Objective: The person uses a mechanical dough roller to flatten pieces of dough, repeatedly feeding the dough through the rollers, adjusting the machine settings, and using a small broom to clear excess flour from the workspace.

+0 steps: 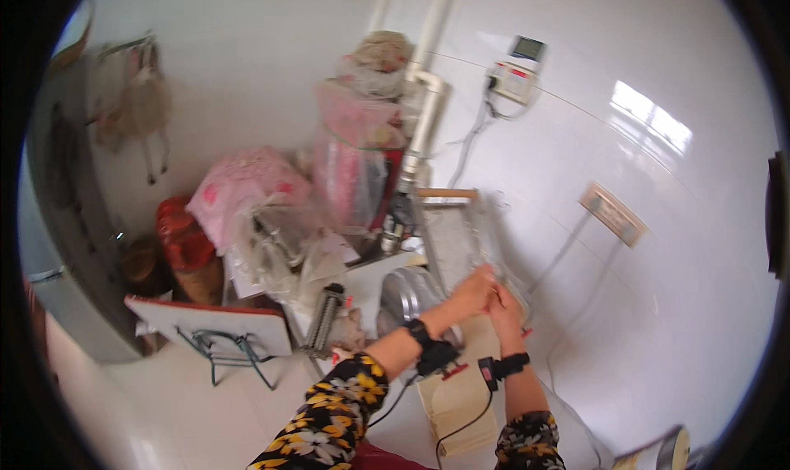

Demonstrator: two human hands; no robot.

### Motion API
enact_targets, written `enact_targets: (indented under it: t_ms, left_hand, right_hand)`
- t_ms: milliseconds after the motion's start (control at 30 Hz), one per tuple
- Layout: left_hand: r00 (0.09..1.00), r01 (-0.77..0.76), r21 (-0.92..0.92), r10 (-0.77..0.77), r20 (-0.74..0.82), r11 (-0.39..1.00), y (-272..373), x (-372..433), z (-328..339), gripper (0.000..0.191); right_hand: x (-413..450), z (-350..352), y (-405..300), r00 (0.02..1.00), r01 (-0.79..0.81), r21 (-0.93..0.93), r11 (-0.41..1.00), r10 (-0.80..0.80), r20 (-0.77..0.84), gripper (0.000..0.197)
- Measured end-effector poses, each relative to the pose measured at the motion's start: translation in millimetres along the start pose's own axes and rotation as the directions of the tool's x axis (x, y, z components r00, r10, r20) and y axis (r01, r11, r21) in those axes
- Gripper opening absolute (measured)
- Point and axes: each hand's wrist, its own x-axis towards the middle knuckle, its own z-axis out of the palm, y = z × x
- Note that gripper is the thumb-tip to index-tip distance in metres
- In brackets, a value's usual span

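My left hand (472,294) and my right hand (506,312) meet above a metal machine, fingertips together. Whatever may be pinched between them is hidden by the fingers and blurred. A pale yellow sheet (460,402), which looks like rolled dough, runs beneath my wrists and down toward me. To the left of my hands is the machine's rounded metal housing (401,303). A red knob (455,372) shows beside my left wrist. Just beyond my fingers stands a metal tray or chute (449,238), with clear plastic along its right side.
A ridged metal roller attachment (325,319) lies on the table's left side. Plastic bags (290,241) and a pink bag (253,186) are piled behind it. A folding table (216,328) leans at left. Cables (555,260) run down the tiled wall from a socket (613,214).
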Motion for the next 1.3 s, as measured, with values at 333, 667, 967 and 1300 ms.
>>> enact_targets:
  t_ms: [333,667,967,1300]
  left_hand:
    - [0.747,0.534,-0.833,-0.543,0.384,0.145,33.4,5.1,-43.4,0.038]
    - [0.862,0.493,-0.524,-0.470,0.189,0.695,42.2,-9.4,-8.7,0.034]
    - [0.872,0.487,-0.488,-0.378,0.310,0.725,51.1,-29.1,-57.3,0.021]
    - [0.520,0.755,-0.528,-0.846,0.121,0.389,-31.0,-185.7,-230.3,0.025]
  right_hand:
    - [-4.8,-26.7,19.4,0.993,-0.058,0.221,0.974,0.080,-0.092,0.033]
    - [-7.2,4.4,-0.1,0.986,-0.125,0.636,0.761,0.169,-0.008,0.022]
    - [-22.3,-14.2,12.7,0.992,0.047,0.359,0.932,-0.002,-0.125,0.040]
    - [-110.6,77.2,-80.0,0.936,-0.131,0.441,0.888,-0.037,0.351,0.016]
